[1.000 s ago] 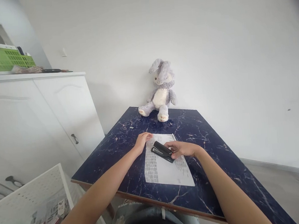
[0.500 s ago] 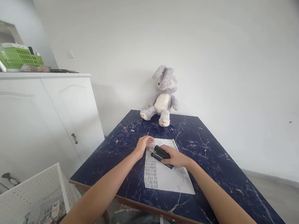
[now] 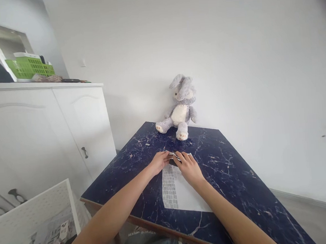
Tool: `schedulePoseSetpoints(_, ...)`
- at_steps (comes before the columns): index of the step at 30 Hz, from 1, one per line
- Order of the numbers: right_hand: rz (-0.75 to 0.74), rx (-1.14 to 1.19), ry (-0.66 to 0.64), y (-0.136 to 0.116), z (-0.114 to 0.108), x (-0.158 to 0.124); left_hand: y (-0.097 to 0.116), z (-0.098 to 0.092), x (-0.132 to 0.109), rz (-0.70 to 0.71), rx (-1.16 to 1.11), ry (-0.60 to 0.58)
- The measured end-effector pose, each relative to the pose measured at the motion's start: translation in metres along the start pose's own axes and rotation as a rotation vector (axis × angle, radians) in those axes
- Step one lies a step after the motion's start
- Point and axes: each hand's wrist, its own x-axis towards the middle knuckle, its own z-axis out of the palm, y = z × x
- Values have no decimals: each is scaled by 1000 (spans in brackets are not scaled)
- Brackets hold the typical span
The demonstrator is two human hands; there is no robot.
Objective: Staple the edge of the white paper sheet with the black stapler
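Observation:
A printed sheet of paper [image 3: 185, 193] lies on the dark blue marbled table, its far edge lifted a little. My left hand [image 3: 159, 163] pinches the paper at its far left corner. Over the far part of the sheet, my right hand [image 3: 189, 168] is closed on a black stapler [image 3: 172, 162]. Most of the stapler is hidden beneath my right hand and fingers. The fingertips of both hands nearly meet at the stapler's front end.
A grey plush rabbit [image 3: 181, 111] sits at the table's [image 3: 229, 177] far edge against the wall. To the left stand a white cabinet [image 3: 89, 116] with a green basket [image 3: 30, 67] on top and a white perforated bin [image 3: 70, 204] holding packages.
My right hand has moved over the top of the stapler, which has shifted toward the paper's far edge. My left fingers have closed in on the corner. The view has shifted slightly.

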Motion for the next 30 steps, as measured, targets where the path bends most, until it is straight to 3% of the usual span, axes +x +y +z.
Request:
schedulePoseSetpoints(4, 32, 32, -12, 2, -1, -1, 2, -4, 0, 4, 90, -38)
schedulePoseSetpoints(9, 316, 289, 50, 16, -1, -3, 15, -11, 1, 53, 181, 148)
schedulePoseSetpoints(13, 480, 610, -99, 30, -1, -4, 25, -22, 1, 190, 391, 330)
schedulePoseSetpoints(19, 443, 660, -252, 28, 4, -6, 29, -29, -2, 309, 540, 408)
schedulePoseSetpoints(24, 418, 705, -256, 24, 5, -6, 29, -22, -4, 288, 514, 308)
schedulePoseSetpoints(30, 396, 721, 136, 19, -19, 0, 35, 2, -17, 317, 443, 10)
